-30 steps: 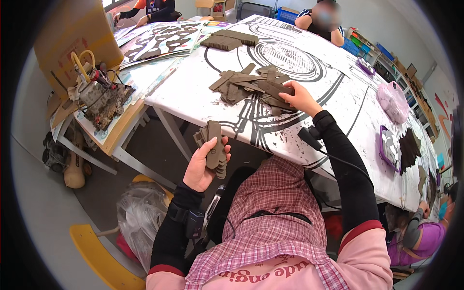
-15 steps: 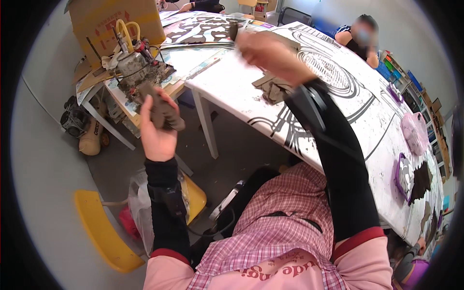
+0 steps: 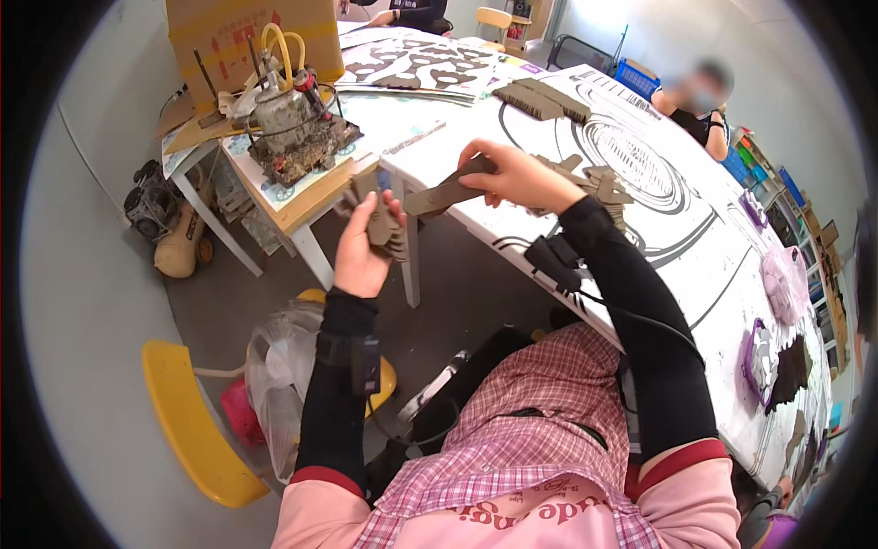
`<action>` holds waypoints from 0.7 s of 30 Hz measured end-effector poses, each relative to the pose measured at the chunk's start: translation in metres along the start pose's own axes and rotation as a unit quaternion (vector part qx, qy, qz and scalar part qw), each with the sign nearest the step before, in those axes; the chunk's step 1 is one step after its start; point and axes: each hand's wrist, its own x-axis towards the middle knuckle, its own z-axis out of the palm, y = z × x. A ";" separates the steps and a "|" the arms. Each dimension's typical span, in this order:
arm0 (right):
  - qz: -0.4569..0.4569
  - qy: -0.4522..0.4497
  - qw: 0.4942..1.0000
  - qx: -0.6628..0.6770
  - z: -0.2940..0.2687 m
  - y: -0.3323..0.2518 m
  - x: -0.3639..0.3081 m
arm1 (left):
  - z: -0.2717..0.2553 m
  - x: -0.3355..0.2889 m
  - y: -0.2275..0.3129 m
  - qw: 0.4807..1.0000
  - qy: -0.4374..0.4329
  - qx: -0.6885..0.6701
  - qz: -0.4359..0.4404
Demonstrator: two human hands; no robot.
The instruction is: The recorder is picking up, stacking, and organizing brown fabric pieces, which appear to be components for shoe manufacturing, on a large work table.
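My left hand (image 3: 359, 261) is closed around a bundle of thin grey-brown pieces (image 3: 379, 220) with jagged ends, held just off the table's corner. Between the fingers of my right hand (image 3: 526, 178) is a flat grey-brown strip (image 3: 448, 193), pinched at one end. Its far end reaches toward the bundle; I cannot tell whether they touch. Beside my right wrist, a loose heap of similar grey-brown pieces (image 3: 605, 194) lies on the white table (image 3: 512, 220). Farther back are neatly lined-up grey-brown strips (image 3: 540, 98).
A dirty metal pot with yellow tubes (image 3: 283, 114) stands on a side table, before a cardboard box (image 3: 247, 46). An air compressor (image 3: 178, 238) and a yellow chair (image 3: 197, 421) are at left. Another person (image 3: 700, 105) sits across the table. Purple-edged pouches (image 3: 759, 357) lie at right.
My right hand has come back from the table's far side toward my left hand, now with a strip in view. My left hand has moved right with its bundle. The view has shifted slightly.
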 end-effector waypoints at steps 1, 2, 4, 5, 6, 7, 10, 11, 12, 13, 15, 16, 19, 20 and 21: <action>0.017 -0.014 1.000 -0.020 -0.004 -0.016 -0.011 | -0.008 0.003 -0.008 0.999 0.022 0.025 -0.021; 0.033 -0.028 0.998 -0.040 -0.005 -0.028 -0.020 | -0.015 0.004 -0.015 0.997 0.044 0.050 -0.042; 0.018 -0.073 0.997 0.008 -0.012 -0.021 -0.033 | -0.010 0.002 -0.034 0.993 0.047 0.088 -0.058; 0.018 -0.088 0.996 0.018 -0.016 -0.019 -0.038 | -0.008 0.003 -0.042 0.986 0.007 0.121 -0.112; 0.021 -0.084 0.996 0.020 -0.020 -0.021 -0.043 | -0.001 0.003 -0.050 0.973 -0.033 0.154 -0.167; 0.028 -0.116 0.993 0.003 -0.024 -0.023 -0.048 | 0.006 0.000 -0.060 0.965 -0.058 0.161 -0.197; 0.049 -0.157 0.986 -0.022 -0.029 -0.017 -0.057 | 0.037 -0.012 -0.081 0.952 -0.138 0.094 -0.255; 0.032 -0.159 0.985 -0.064 -0.031 -0.012 -0.059 | 0.043 -0.015 -0.088 0.947 -0.146 0.098 -0.270; 0.013 -0.162 0.981 -0.106 -0.032 -0.009 -0.060 | 0.048 -0.017 -0.091 0.945 -0.147 0.101 -0.274; 0.003 -0.163 0.981 -0.109 -0.034 -0.005 -0.062 | 0.053 -0.019 -0.095 0.942 -0.149 0.104 -0.281; -0.027 -0.111 0.983 -0.143 -0.034 0.003 -0.071 | 0.056 -0.020 -0.102 0.938 -0.152 0.110 -0.291; -0.057 -0.063 0.980 -0.178 -0.033 0.004 -0.076 | 0.053 -0.019 -0.106 0.937 -0.150 0.128 -0.289; -0.023 0.012 0.992 -0.126 -0.036 0.024 -0.095 | 0.069 -0.022 -0.117 0.940 -0.140 0.181 -0.255; -0.025 0.085 0.993 -0.077 -0.036 0.036 -0.100 | 0.077 -0.022 -0.122 0.944 -0.128 0.212 -0.218; -0.017 0.074 0.997 0.020 -0.037 0.040 -0.104 | 0.084 -0.021 -0.129 0.948 -0.135 0.210 -0.195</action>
